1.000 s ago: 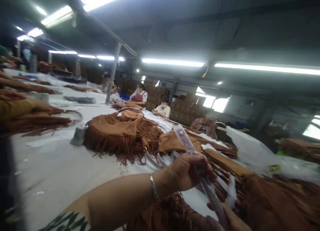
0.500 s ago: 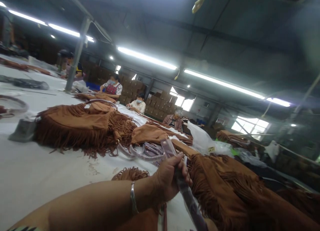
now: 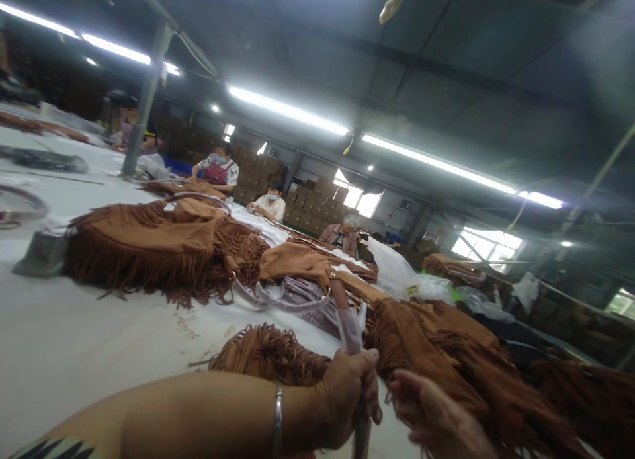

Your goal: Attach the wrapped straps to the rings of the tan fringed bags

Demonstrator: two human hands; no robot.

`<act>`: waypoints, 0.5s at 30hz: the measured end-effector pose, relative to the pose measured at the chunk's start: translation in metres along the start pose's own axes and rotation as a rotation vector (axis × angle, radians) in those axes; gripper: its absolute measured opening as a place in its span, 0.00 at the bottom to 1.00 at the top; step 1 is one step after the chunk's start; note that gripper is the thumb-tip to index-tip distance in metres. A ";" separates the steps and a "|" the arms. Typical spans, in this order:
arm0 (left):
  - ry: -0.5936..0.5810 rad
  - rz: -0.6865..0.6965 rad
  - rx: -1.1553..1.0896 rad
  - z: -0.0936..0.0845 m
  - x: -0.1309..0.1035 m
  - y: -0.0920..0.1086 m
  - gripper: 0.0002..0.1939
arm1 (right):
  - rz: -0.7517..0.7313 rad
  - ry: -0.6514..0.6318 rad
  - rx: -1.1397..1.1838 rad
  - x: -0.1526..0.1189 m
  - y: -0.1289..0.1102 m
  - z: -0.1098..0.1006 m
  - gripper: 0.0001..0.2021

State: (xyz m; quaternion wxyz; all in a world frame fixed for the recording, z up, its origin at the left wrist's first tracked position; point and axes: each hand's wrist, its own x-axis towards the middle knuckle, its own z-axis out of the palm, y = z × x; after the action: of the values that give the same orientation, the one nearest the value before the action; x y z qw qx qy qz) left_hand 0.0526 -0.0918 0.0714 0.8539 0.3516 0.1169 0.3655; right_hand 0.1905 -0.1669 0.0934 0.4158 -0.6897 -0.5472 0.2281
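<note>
The fringed brown bag (image 3: 149, 237) lies on the white counter (image 3: 124, 340). Right of it, the left hand (image 3: 350, 393) has its fingers closed around a wrapped strap (image 3: 350, 330), brown end protruding; the right hand (image 3: 436, 409), fingers loosely parted, hovers just beside, holding nothing visible.

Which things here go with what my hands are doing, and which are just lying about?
In use:
- pale sleeve, in your left hand
- brown strap, poking from it
Your right hand is beside them, open.

Apparently just lying about:
- fringed bag
- grey block
</note>
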 end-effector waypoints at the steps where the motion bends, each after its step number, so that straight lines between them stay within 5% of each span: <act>1: -0.051 -0.058 0.000 0.001 -0.002 -0.004 0.22 | 0.057 0.072 0.097 0.006 -0.012 -0.005 0.30; 3: -0.155 -0.160 -0.005 0.006 -0.009 -0.010 0.21 | 0.035 0.071 0.346 0.021 -0.034 -0.007 0.26; 5: -0.280 -0.189 -0.043 0.012 -0.018 -0.014 0.19 | 0.071 -0.112 0.608 0.036 -0.050 0.001 0.27; 11: -0.712 -0.277 -0.169 0.013 -0.029 -0.010 0.18 | 0.053 -0.422 0.949 0.041 -0.059 0.040 0.29; 15: -0.733 -0.359 -0.175 0.006 -0.026 -0.012 0.19 | -0.067 -0.326 1.165 0.035 -0.076 0.040 0.20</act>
State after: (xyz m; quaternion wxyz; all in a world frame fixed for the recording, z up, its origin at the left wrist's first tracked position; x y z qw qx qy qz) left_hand 0.0432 -0.1193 0.0663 0.9158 0.3586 -0.1668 0.0698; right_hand 0.1273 -0.1166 0.1392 0.6428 -0.2875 -0.4103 0.5796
